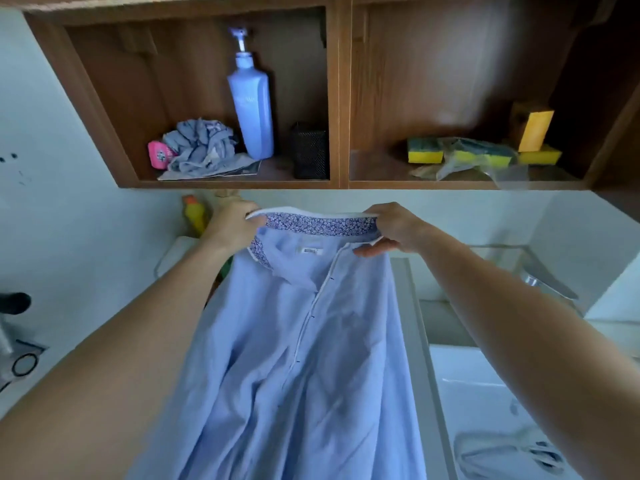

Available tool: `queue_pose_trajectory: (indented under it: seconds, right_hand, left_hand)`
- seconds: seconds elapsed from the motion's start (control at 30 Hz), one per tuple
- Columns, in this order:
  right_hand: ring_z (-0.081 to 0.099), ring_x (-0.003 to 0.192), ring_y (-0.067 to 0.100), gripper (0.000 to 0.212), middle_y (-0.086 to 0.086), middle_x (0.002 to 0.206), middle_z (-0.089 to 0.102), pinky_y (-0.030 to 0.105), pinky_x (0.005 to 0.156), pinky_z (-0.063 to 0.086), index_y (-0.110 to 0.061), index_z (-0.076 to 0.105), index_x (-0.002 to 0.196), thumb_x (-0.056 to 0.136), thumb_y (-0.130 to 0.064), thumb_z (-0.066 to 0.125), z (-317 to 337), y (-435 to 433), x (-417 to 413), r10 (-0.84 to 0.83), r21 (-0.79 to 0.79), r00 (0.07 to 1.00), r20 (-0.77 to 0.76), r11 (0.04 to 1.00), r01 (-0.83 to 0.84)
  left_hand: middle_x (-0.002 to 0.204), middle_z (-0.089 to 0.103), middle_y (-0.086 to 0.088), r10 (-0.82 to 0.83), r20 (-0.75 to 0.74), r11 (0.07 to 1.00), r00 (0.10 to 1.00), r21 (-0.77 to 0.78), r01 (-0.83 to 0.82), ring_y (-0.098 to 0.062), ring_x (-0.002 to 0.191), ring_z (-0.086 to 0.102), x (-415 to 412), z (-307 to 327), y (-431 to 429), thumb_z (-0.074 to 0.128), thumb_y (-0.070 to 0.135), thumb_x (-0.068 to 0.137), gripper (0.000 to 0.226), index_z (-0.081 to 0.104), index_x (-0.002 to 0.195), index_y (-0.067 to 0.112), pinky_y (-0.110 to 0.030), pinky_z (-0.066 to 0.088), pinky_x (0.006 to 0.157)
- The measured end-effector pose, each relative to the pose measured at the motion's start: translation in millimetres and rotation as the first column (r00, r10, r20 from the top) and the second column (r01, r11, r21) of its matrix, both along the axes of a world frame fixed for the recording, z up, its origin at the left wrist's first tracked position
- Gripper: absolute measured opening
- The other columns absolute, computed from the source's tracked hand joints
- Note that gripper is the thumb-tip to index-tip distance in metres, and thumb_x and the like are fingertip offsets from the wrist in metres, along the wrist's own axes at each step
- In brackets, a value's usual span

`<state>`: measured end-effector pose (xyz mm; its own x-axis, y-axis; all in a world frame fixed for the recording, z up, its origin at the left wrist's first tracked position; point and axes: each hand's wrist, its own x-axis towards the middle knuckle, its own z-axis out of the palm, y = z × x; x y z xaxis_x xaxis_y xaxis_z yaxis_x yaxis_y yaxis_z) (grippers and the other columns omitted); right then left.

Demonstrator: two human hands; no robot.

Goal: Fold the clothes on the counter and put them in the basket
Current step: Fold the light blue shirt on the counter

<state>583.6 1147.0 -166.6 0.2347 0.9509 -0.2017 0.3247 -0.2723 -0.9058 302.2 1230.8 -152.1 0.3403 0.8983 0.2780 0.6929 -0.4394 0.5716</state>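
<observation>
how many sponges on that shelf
4 sponges, all in the right compartment: one at left, one under plastic wrap, one flat at right, one standing above it. Others may be hidden behind.

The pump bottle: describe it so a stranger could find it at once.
Look in the left compartment of the wooden cupboard above the shirt. The pump bottle stands upright between a crumpled grey cloth and a black mesh holder. It is the only tall, pale blue thing there.

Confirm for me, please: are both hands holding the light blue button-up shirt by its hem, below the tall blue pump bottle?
Not the hem: the head view shows the left hand and right hand holding the light blue button-up shirt by its floral-lined collar, below the tall blue pump bottle.
</observation>
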Motion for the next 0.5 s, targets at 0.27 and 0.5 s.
queue_pose_trajectory:
  seconds: [0.27, 0.5]
  right_hand:
    - [0.068, 0.088, 0.036, 0.045, 0.015, 0.087, 0.070, 0.045, 0.079, 0.059, -0.007, 0.072, 0.090, 0.070, 0.007, 0.034, -71.7, 75.0, 1.1, -0.201, 0.139, 0.955, 0.216, 0.975, 0.173]
    - [0.057, 0.083, 0.029, 0.035, 0.014, 0.088, 0.068, 0.029, 0.062, 0.040, -0.011, 0.068, 0.089, 0.077, 0.005, 0.039, -121.3, 125.6, 10.8, -0.166, 0.014, 0.920, 0.355, 0.985, 0.172]
  left_hand:
    - [0.076, 0.057, -0.014, 0.178, 0.026, 0.903, 0.984, -0.401, -0.153, -0.034, 0.063, 0.067, 22.7, -75.2, 93.8, 0.049, 0.019, 0.103, 0.021, 0.059, 0.089, 0.007, -0.045, 0.062, 0.057]
    - [0.106, 0.065, -0.030, 0.145, -0.169, 0.951, 0.975, -0.248, -0.185, -0.042, 0.101, 0.063, 49.9, -142.2, 170.3, 0.049, 0.019, 0.103, 0.028, 0.064, 0.102, -0.004, -0.040, 0.049, 0.078]
